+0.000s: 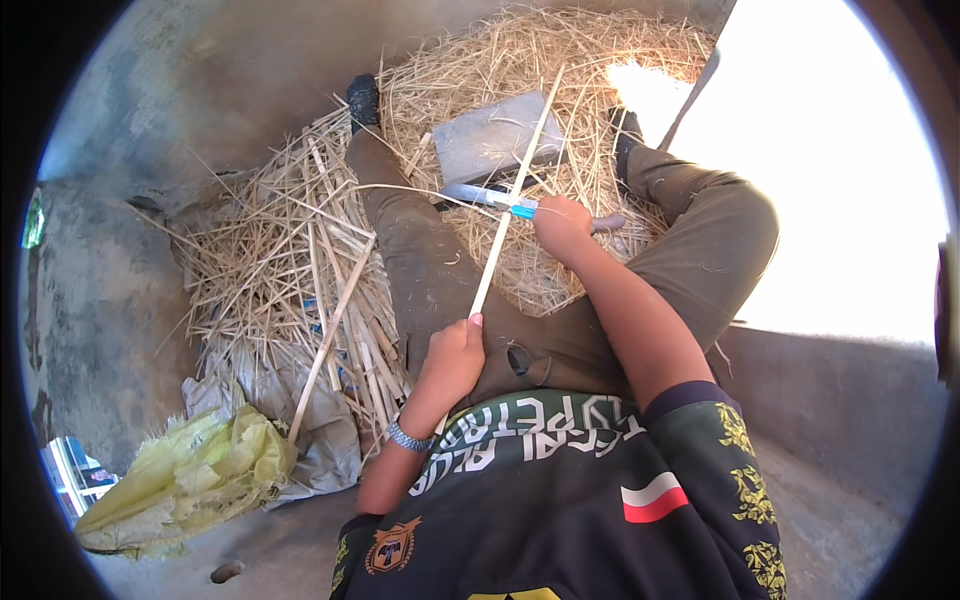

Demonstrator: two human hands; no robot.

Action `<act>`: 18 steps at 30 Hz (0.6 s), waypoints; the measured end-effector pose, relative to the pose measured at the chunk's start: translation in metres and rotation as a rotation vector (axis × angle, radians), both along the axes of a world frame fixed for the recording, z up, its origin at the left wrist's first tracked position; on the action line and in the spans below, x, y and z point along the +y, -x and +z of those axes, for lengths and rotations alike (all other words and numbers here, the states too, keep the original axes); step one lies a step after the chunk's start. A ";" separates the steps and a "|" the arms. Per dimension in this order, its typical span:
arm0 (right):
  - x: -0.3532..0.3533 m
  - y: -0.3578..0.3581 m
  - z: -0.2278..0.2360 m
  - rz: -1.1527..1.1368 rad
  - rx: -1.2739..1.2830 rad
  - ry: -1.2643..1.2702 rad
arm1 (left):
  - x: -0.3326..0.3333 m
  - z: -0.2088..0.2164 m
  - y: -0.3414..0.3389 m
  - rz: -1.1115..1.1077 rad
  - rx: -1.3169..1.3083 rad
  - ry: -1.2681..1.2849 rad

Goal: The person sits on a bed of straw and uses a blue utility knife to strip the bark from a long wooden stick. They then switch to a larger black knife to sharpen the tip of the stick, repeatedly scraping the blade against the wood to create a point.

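Straw lies beyond two hands holding one strip, one knife.

It's our left hand curled firm at seven o'clock, just off centre, thumb toward twelve, left forearm angled to seven; between one and two, our right hand clenches, right forearm sloping to five!

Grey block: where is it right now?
In the head view, the grey block lies on the straw at upper centre, between the person's feet, ahead and left of the right hand.
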State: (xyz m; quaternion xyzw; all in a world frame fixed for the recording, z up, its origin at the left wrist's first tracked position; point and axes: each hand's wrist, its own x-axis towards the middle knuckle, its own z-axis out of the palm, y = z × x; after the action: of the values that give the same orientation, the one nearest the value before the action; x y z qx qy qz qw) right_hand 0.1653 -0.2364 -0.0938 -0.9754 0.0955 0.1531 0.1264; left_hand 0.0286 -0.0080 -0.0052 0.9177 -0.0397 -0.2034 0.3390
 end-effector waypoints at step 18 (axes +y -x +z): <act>0.024 0.007 0.013 0.099 -0.032 -0.158 | 0.038 0.006 -0.026 0.388 0.921 0.786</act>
State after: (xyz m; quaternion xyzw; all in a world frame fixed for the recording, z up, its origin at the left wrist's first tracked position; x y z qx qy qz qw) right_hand 0.1587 -0.2125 -0.0807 -0.9683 0.0327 0.1508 0.1966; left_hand 0.0548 0.0305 0.0011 0.5339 0.2056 -0.4822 0.6634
